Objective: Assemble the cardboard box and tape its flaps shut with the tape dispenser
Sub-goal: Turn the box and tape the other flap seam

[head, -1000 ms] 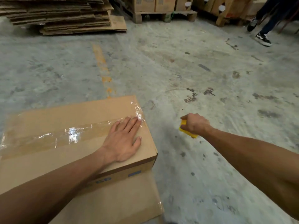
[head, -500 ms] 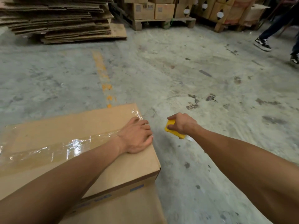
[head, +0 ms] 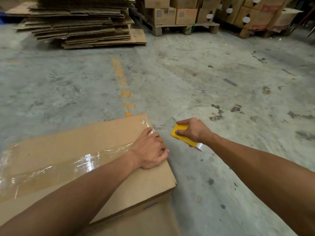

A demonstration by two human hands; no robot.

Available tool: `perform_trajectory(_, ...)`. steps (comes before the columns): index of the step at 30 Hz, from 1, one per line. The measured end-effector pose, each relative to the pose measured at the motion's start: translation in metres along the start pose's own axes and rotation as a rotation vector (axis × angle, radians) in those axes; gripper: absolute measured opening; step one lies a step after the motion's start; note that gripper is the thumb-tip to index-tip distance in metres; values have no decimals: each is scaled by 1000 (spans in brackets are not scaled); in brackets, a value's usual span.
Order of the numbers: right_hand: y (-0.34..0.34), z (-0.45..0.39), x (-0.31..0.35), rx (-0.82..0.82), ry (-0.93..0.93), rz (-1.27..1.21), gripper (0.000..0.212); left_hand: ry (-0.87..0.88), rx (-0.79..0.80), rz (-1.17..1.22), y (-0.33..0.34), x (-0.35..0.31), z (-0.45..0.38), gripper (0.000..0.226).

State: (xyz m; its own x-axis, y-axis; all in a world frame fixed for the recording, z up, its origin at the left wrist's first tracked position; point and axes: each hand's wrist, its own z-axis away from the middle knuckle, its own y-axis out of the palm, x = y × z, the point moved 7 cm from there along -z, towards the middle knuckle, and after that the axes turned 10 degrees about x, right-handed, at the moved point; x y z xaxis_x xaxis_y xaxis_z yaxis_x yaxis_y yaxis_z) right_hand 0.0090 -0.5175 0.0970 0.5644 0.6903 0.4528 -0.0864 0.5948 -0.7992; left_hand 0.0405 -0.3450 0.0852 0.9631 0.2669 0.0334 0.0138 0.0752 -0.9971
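Observation:
A closed cardboard box [head: 71,143] sits at the lower left on the floor. A strip of clear tape [head: 68,166] runs along its top seam to the right edge. My left hand [head: 150,149] lies on the box's right edge, fingers curled over the tape end and down the side. Just right of the box, my right hand [head: 192,132] grips a yellow tape dispenser [head: 180,133] in the air above the floor. A bit of the clear tape roll shows below that hand.
A pile of flattened cardboard [head: 80,26] lies at the far left. Wooden pallets [head: 184,28] loaded with boxes stand at the back. A faded orange line [head: 121,79] marks the concrete floor. Another cardboard sheet [head: 150,222] lies under the box.
My left hand slid from flat on the box top to its right edge, fingers curling over. My right hand with the dispenser came closer to the box. A person's feet left the view.

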Motion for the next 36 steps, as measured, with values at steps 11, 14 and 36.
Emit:
perform_trajectory(11,-9,6,82,134,-254,-774,46,-157,-208,690,-30,72,50,30)
perform_trajectory(14,-13,26,99,410,-333,-926,40,-562,-343,1247,-48,119,79,23)
perform_trajectory(36,-34,70,143,1201,-815,-1141,51,-234,264,2244,-128,38,97,44)
